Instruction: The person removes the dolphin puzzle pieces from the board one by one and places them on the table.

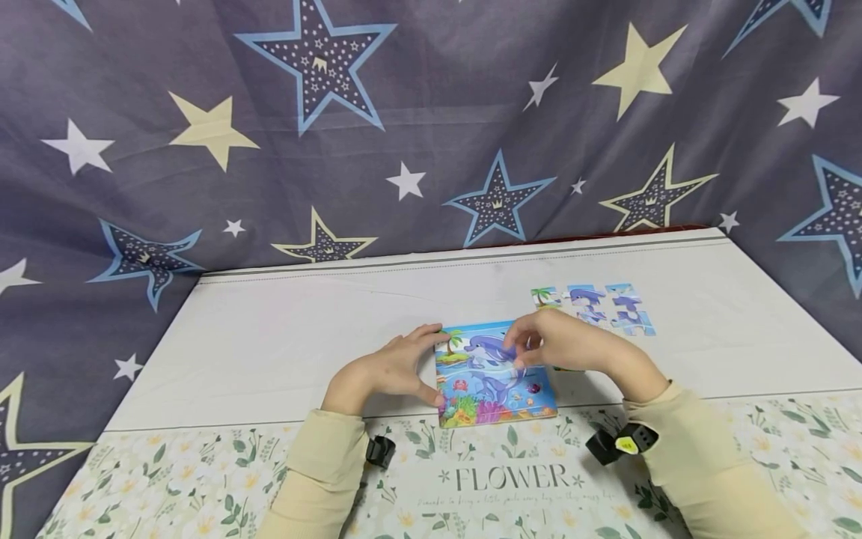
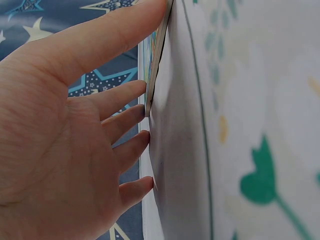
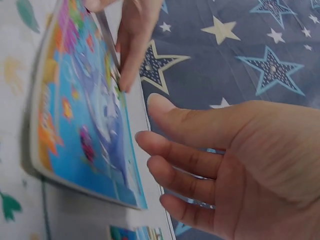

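A dolphin jigsaw puzzle board [image 1: 494, 389] with a bright sea picture lies on the table between the hands. Pale, glossy streaks cross its surface. My left hand [image 1: 397, 367] is at the board's left side, thumb by the lower part and forefinger by the top corner. In the left wrist view, the fairly straight fingers [image 2: 125, 92] reach the board's edge [image 2: 159, 60]. Above the board's right half is my right hand [image 1: 555, 340], its fingers loosely bent. The right wrist view shows a gap between thumb and fingers [image 3: 185, 150], with nothing visibly held there.
Several loose puzzle pieces [image 1: 629, 303] with dolphin parts lie behind the right hand, partly hidden by it. Flowered cloth with FLOWER lettering [image 1: 512, 477] covers the table's near part. A grey star-patterned curtain [image 1: 417, 112] rises behind the white far part.
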`<control>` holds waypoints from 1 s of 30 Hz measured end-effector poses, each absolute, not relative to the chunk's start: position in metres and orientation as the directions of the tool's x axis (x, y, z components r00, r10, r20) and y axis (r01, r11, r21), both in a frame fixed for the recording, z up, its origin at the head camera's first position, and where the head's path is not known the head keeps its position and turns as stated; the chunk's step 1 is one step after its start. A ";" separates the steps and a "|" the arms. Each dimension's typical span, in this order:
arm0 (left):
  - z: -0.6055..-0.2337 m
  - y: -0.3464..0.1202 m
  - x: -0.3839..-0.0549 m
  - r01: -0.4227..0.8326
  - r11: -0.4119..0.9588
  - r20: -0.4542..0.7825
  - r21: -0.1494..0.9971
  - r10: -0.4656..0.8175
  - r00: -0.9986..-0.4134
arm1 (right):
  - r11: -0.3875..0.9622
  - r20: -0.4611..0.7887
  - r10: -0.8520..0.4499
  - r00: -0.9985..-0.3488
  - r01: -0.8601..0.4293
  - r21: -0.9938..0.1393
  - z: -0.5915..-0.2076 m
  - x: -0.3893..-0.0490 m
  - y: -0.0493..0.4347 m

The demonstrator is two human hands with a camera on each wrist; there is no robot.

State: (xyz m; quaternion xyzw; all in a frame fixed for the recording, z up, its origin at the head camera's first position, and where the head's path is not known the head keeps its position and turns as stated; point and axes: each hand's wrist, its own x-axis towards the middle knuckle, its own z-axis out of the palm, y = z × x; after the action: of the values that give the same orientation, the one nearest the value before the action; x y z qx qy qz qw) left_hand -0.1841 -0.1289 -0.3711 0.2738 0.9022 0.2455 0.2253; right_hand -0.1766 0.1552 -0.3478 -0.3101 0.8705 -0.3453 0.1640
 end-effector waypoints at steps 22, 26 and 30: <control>-0.369 -0.128 -0.184 0.367 0.734 -0.283 0.571 0.596 -0.752 | 0.636 -0.163 -0.671 -0.723 -0.449 -0.627 -0.360 -0.163 0.120; -0.369 -0.128 -0.184 0.372 0.733 -0.282 0.570 0.600 -0.749 | 0.639 -0.175 -0.677 -0.715 -0.452 -0.622 -0.361 -0.160 0.118; -0.368 -0.128 -0.183 0.374 0.731 -0.282 0.570 0.602 -0.747 | 0.649 -0.185 -0.678 -0.711 -0.461 -0.605 -0.362 -0.158 0.116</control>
State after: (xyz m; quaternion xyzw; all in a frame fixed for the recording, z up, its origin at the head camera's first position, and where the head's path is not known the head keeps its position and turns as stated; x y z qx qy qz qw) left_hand -0.1834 -0.1283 -0.3679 0.2705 0.9015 0.2472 0.2304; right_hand -0.1584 0.1164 -0.3615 -0.3217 0.8854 -0.2680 0.2019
